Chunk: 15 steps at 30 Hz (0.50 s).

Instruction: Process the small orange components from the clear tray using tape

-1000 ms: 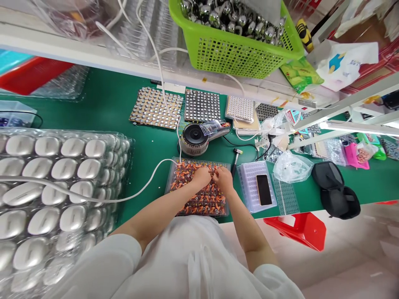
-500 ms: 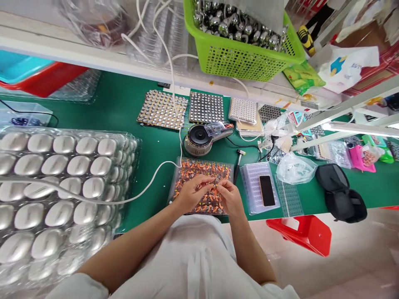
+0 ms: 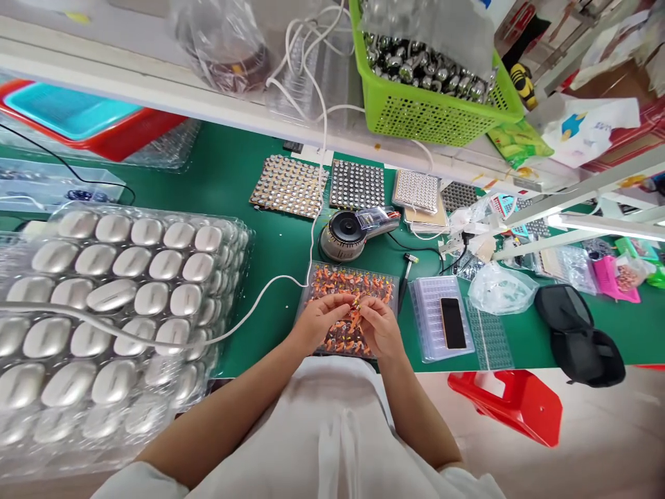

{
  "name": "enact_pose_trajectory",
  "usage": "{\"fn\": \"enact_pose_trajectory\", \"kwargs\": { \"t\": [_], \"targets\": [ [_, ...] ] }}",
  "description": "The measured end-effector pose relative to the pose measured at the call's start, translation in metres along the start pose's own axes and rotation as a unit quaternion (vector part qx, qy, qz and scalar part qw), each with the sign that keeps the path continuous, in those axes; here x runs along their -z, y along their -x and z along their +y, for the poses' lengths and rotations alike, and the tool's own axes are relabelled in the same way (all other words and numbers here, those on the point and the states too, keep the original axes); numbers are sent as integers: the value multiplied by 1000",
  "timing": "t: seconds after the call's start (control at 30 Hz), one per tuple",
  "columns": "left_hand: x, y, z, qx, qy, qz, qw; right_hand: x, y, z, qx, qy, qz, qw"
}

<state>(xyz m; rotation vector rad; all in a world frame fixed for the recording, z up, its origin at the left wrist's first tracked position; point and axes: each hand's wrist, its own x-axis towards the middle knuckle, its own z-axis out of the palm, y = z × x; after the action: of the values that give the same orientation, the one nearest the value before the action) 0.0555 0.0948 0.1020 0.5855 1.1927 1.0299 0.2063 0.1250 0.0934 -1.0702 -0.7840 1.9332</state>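
Note:
My left hand [image 3: 318, 321] and my right hand [image 3: 383, 327] meet over a clear tray [image 3: 308, 291]. Both have thumb and fingers pinched on a small orange flexible part [image 3: 355, 313] with little yellow and metallic bits, held between the fingertips. Its finer details are too small to make out. Rows of similar orange parts [image 3: 343, 344] fill the tray below, partly covered by my hands.
Left, stacked blister trays hold silvery rounded cases [image 3: 129, 263]. A white cable [image 3: 270, 283] crosses the bench to the tray. Behind stands a round grey device [image 3: 340, 239]; rightward are a small hammer [image 3: 409, 263], phone [image 3: 454, 324] and black case [image 3: 587, 346]. Overhead, a green basket [image 3: 436, 114] sits on a shelf.
The camera view has turned left, so the bench things appear farther right. Both hands stay together over the tray, and the orange part now shows more plainly between the fingertips.

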Motion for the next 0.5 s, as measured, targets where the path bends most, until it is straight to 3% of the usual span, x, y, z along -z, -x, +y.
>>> {"fn": "enact_pose_trajectory", "kwargs": {
  "t": [0.23,0.5],
  "targets": [
    [1,-6,-8,45,81,-90,992,5,2,0,7,18,15,1000],
    [-4,-13,-21,96,105,-62,988,18,3,8,55,26,17,998]
  ]
}}
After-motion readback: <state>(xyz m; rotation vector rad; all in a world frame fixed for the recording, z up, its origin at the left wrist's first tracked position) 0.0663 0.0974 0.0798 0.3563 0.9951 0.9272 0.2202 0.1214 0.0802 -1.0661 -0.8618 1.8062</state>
